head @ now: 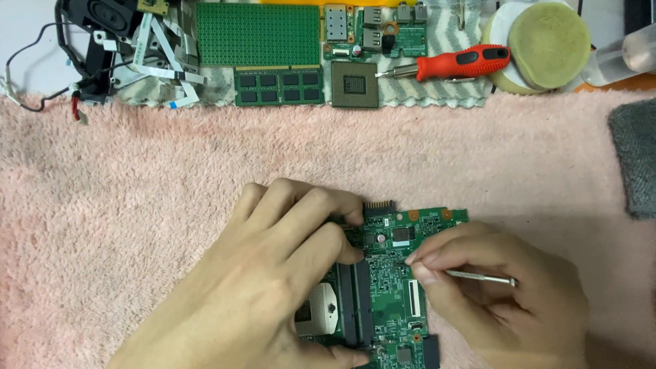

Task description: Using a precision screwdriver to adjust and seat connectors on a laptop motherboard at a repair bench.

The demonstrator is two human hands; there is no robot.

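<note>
Pink towel (137, 225), green motherboard (389, 287) half hidden under left hand (273, 273).

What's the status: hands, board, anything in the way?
Left hand pressing down on green circuit board. Right hand pinching thin metal tool, tip hidden at board. Board flat on pink fluffy towel. Nothing blocking; red-handled screwdriver lies apart.

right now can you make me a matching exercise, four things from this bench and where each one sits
Things:
1. screwdriver
2. circuit board
3. thin metal tool
4. grey cloth

Places:
a. under the left hand
b. right edge of the pink towel
c. far side, by the round sponge
d. in the right hand

Pairs: 1-c, 2-a, 3-d, 4-b
</note>
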